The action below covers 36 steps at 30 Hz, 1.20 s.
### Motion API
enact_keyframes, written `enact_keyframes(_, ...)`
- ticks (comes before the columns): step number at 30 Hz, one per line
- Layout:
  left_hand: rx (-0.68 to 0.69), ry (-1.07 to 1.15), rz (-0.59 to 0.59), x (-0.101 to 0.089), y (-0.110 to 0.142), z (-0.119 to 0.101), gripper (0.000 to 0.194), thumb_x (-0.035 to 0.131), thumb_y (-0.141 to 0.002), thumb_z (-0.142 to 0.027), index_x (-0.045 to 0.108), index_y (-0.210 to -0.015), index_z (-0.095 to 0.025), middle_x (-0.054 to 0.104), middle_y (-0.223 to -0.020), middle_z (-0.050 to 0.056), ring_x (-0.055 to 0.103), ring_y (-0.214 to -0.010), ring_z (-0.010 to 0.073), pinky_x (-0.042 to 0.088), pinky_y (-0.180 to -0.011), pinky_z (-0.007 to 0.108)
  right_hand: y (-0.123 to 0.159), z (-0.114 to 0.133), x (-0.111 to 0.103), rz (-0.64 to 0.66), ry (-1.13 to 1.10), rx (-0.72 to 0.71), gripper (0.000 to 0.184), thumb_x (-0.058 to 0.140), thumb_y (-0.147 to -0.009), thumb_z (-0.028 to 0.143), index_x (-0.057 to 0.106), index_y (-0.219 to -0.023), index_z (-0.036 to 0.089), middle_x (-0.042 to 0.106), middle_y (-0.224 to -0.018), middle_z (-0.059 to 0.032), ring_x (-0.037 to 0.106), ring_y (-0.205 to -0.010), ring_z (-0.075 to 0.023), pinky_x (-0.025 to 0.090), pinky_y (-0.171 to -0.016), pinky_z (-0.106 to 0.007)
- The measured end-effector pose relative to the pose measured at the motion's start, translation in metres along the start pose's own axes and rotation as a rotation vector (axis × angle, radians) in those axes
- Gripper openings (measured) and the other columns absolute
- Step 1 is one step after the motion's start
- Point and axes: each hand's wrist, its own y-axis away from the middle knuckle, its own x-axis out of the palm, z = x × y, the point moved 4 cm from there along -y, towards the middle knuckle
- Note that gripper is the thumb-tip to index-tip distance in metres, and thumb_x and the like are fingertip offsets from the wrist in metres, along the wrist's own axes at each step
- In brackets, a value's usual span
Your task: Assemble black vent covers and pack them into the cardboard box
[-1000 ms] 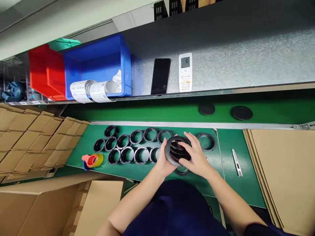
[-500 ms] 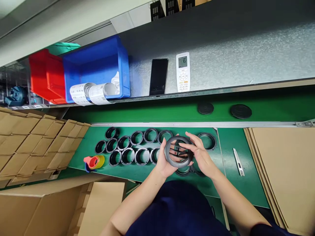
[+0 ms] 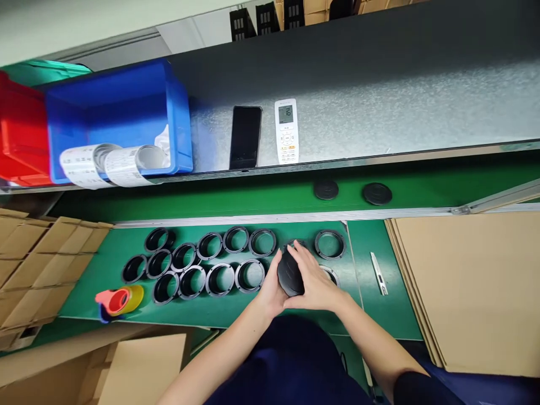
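Both of my hands grip a round black air vent [image 3: 291, 274], tilted in front of my body. Its visible face looks solid, with no gaps through it. My left hand [image 3: 271, 289] wraps its left edge. My right hand [image 3: 313, 279] closes around its right side, fingertips over the top. Several black ring-shaped housings [image 3: 221, 279] stand in rows on the green bench to the left of my hands. Another black ring [image 3: 329, 245] lies just beyond my right hand, and one more is partly hidden beneath that hand.
Two black discs [image 3: 377, 194] lie on the green strip under the shelf. On the shelf are a phone [image 3: 245, 138], a white remote [image 3: 287, 131] and a blue bin [image 3: 181, 129] with label rolls. A utility knife [image 3: 378, 274], cardboard sheets [image 3: 468, 292] and a tape dispenser [image 3: 120, 301] flank the work area.
The air vent has been turned and tilted; its slatted opening showed gaps before and now a solid face shows. My right hand has moved from its slats to its side. The view has shifted right.
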Motion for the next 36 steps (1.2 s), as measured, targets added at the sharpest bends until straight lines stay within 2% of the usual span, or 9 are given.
enact_keyframes(2, -0.032, -0.049, 0.000, -0.003, -0.002, 0.002, 0.065, 0.050, -0.094, -0.063, 0.048, -0.141, -0.019, 0.057, -0.134, 0.016, 0.048, -0.131, 0.0331, 0.035, -0.113, 0.050, -0.001, -0.018, -0.002, 0.030, 0.032, 0.062, 0.118, 0.081, -0.067, 0.055, 0.009, -0.157, 0.029, 0.016, -0.160, -0.0142, 0.021, -0.145, -0.0371, 0.033, -0.114, -0.058)
enact_keyframes(5, -0.056, -0.145, -0.058, -0.019, -0.004, -0.004, 0.066, 0.047, -0.095, -0.065, 0.031, -0.150, -0.033, 0.050, -0.143, 0.015, 0.043, -0.135, 0.0348, 0.030, -0.111, 0.063, 0.000, -0.071, -0.018, -0.191, 0.232, 0.285, 0.104, 0.075, -0.073, 0.052, 0.020, -0.156, 0.022, 0.026, -0.153, -0.0181, 0.031, -0.138, -0.0385, 0.034, -0.112, -0.055)
enact_keyframes(7, -0.045, -0.177, -0.101, -0.033, -0.004, -0.010, 0.063, 0.049, -0.097, -0.056, 0.031, -0.150, -0.029, 0.049, -0.143, 0.018, 0.045, -0.134, 0.0344, 0.032, -0.111, 0.061, 0.002, -0.109, -0.026, -0.305, 0.416, 0.419, 0.100, 0.073, -0.074, 0.054, 0.028, -0.154, 0.016, 0.028, -0.150, -0.0229, 0.033, -0.134, -0.0418, 0.034, -0.110, -0.056)
enact_keyframes(11, -0.031, -0.172, -0.211, -0.061, 0.003, -0.020, 0.053, 0.053, -0.098, -0.036, 0.039, -0.145, -0.015, 0.053, -0.139, 0.020, 0.053, -0.128, 0.0311, 0.037, -0.113, 0.047, 0.002, -0.158, -0.021, -0.227, 0.648, 0.463, 0.097, 0.072, -0.074, 0.061, 0.034, -0.151, 0.016, 0.034, -0.146, -0.0244, 0.036, -0.131, -0.0425, 0.028, -0.110, -0.058)
enact_keyframes(20, -0.005, -0.049, -0.431, -0.129, 0.030, -0.037, 0.050, 0.048, -0.099, -0.026, 0.039, -0.145, -0.008, 0.059, -0.132, 0.020, 0.059, -0.121, 0.0270, 0.038, -0.116, 0.038, -0.015, -0.151, -0.013, -0.349, 0.784, 0.418, 0.071, 0.028, -0.100, 0.051, 0.021, -0.155, 0.006, 0.014, -0.161, -0.0205, 0.008, -0.150, -0.0336, 0.011, -0.119, -0.055)
enact_keyframes(24, 0.030, 0.016, -0.490, -0.148, 0.040, -0.042, 0.050, 0.046, -0.099, -0.024, 0.039, -0.145, -0.007, 0.061, -0.129, 0.020, 0.060, -0.120, 0.0268, 0.040, -0.114, 0.037, -0.042, -0.178, -0.015, -0.353, 0.503, 0.466, 0.065, 0.036, -0.097, 0.053, 0.038, -0.149, 0.013, 0.029, -0.158, -0.0172, 0.020, -0.147, -0.0317, 0.009, -0.119, -0.057)
enact_keyframes(28, 0.043, 0.061, -0.542, -0.155, 0.046, -0.044, 0.053, 0.050, -0.096, -0.019, 0.039, -0.146, -0.006, 0.064, -0.125, 0.019, 0.063, -0.116, 0.0259, 0.043, -0.112, 0.035, -0.098, -0.229, -0.087, -0.716, 0.051, 0.741, 0.063, 0.046, -0.094, 0.051, 0.048, -0.137, 0.006, 0.046, -0.142, -0.0256, 0.037, -0.136, -0.0356, 0.028, -0.113, -0.057)
enact_keyframes(31, 0.031, 0.109, -0.566, -0.156, 0.045, -0.045, 0.053, 0.048, -0.097, -0.020, 0.038, -0.147, -0.006, 0.065, -0.123, 0.019, 0.065, -0.112, 0.0260, 0.044, -0.110, 0.035, -0.150, -0.255, -0.127, -0.766, -0.136, 0.855, 0.046, 0.052, -0.096, 0.048, 0.055, -0.121, 0.009, 0.062, -0.111, -0.0170, 0.062, -0.100, -0.0269, 0.052, -0.087, -0.047)
enact_keyframes(36, 0.106, 0.094, -0.486, -0.144, 0.034, -0.052, 0.052, 0.055, -0.094, -0.021, 0.042, -0.143, -0.009, 0.064, -0.126, 0.018, 0.064, -0.114, 0.0265, 0.044, -0.109, 0.036, -0.194, -0.224, -0.087, -0.655, -0.521, 0.763, 0.037, 0.062, -0.090, 0.052, 0.052, -0.089, 0.016, 0.051, -0.068, 0.0045, 0.052, -0.054, -0.0100, 0.050, -0.056, -0.026)
